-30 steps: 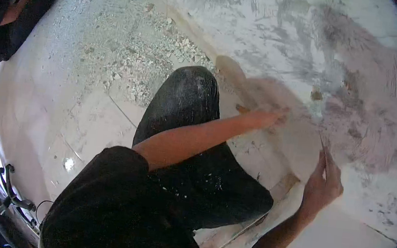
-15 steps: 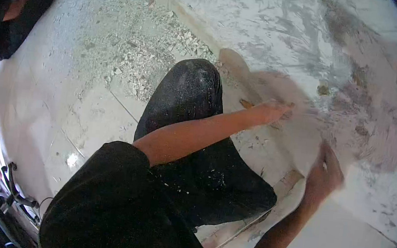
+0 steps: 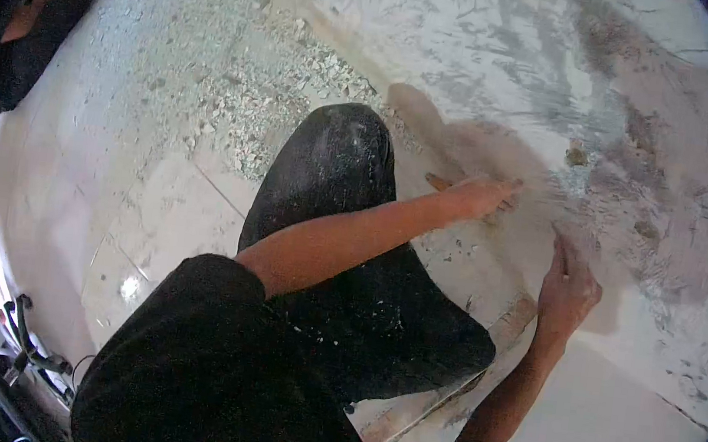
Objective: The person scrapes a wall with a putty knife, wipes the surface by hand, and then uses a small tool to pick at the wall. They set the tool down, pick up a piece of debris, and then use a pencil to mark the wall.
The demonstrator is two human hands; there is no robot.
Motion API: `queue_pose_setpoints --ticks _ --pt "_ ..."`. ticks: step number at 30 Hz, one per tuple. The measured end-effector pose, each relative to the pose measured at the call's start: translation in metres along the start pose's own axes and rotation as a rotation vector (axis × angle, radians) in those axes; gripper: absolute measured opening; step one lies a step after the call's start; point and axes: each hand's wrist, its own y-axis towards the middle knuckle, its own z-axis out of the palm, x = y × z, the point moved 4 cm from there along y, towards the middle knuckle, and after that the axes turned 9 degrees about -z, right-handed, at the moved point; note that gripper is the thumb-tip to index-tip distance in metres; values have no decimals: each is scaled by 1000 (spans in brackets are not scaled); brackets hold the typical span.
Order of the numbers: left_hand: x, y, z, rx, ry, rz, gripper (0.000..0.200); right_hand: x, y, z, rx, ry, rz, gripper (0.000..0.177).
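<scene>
My left hand (image 3: 480, 199) is closed round a tool with a brown wooden handle (image 3: 438, 182), whose end sticks out behind the hand. The tool's front end is blurred against the patchy white and grey surface (image 3: 512, 56). Below and to the right, my right hand (image 3: 569, 294) has its fingers pinched together at the same surface. A thin greyish shape shows at its fingertips, too blurred to name. The two hands are apart.
Loose pale chips (image 3: 249, 109) lie across the floor (image 3: 49, 212) beyond my bent knee (image 3: 345, 146). Another person's arm and dark-clothed leg (image 3: 58, 21) show at the upper left. Black tubular parts (image 3: 30, 341) stand at the lower left. A ledge (image 3: 513, 322) runs beside my other knee.
My right hand has moved up and slightly left, closer to my left hand. My left hand has barely shifted and still grips the wooden-handled tool.
</scene>
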Motion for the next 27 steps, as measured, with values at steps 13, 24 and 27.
queue_pose_setpoints --ticks 13,24,27 --pt "-3 -12 0 -37 -59 -14 59 3 -6 -31 -301 252 35 12" --pt "1 7 -5 -40 -27 5 63 -7 -2 -16 -48 136 8 13" --pt "-11 -11 -5 -57 34 4 58 2 -2 -42 -255 124 -18 12"
